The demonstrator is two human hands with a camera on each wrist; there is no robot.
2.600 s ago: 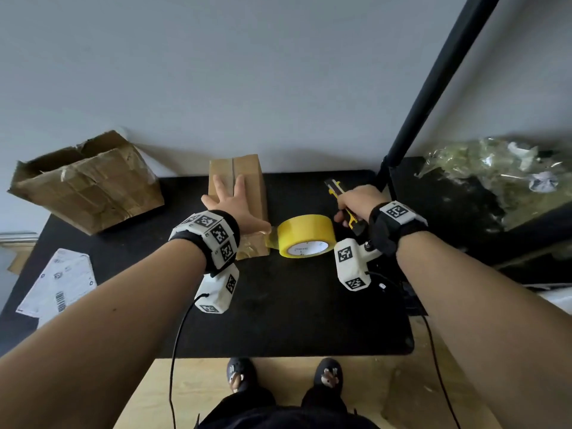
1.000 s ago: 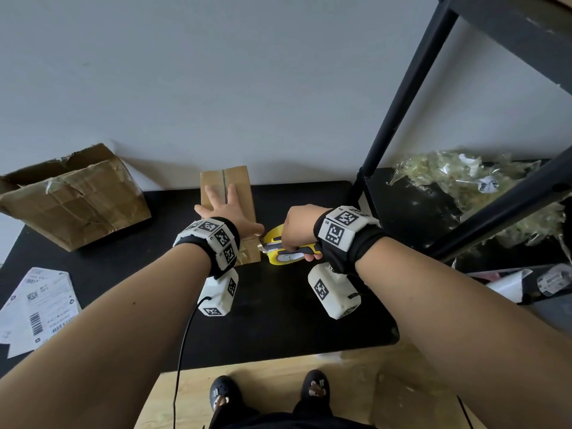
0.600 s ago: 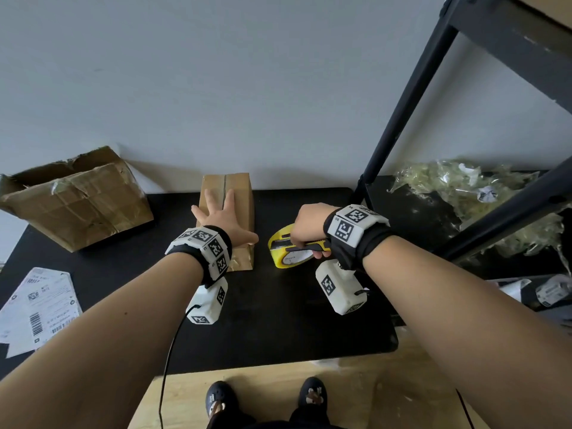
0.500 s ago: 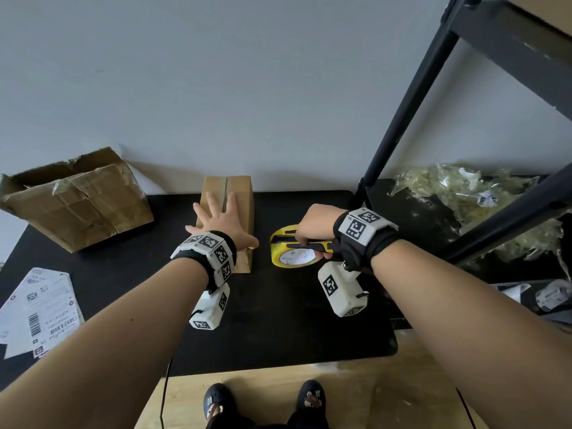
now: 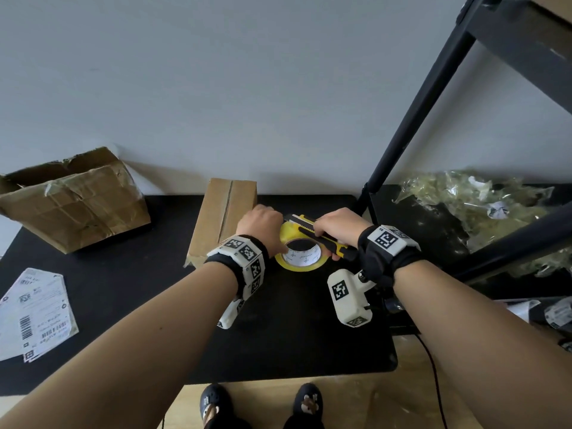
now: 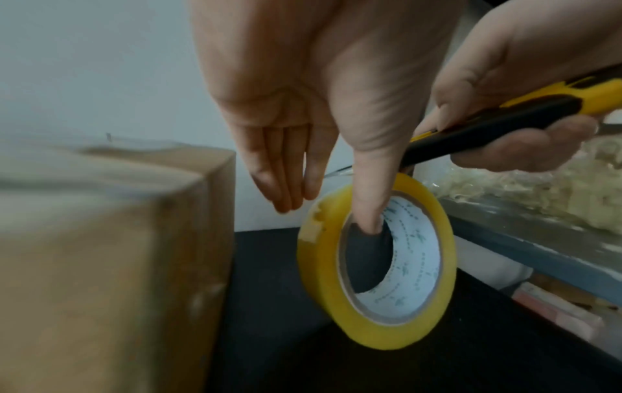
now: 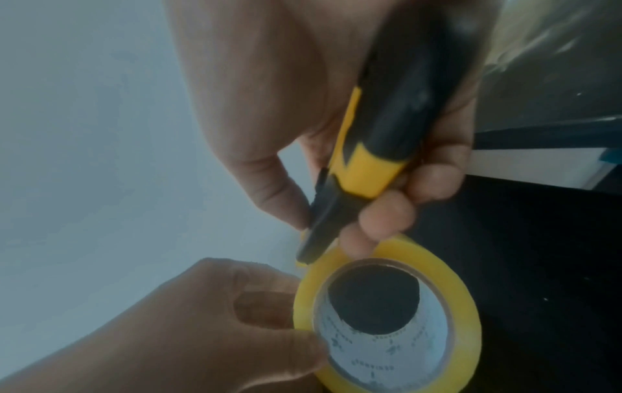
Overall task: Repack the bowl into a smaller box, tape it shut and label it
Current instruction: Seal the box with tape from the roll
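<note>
The small cardboard box (image 5: 226,218) stands closed on the black table (image 5: 294,329), a strip of tape along its top seam; it is blurred at the left of the left wrist view (image 6: 101,266). Just right of it, the yellow tape roll (image 5: 301,252) is tilted up on the table. My left hand (image 5: 263,224) holds the roll, thumb (image 6: 367,207) inside the core and fingers over the outer side. My right hand (image 5: 335,227) grips a yellow-and-black utility knife (image 5: 312,233) across the roll's top edge (image 7: 464,332). The bowl is not visible.
A large torn cardboard box (image 5: 74,202) sits at the back left. Printed label sheets (image 5: 34,314) lie at the table's left front. A black shelf post (image 5: 411,113) rises at the right, with crumpled clear wrap (image 5: 483,205) on the shelf behind it.
My left hand left the top of the small box, moved right and took hold of the tape roll. My right hand keeps the knife over the roll.
</note>
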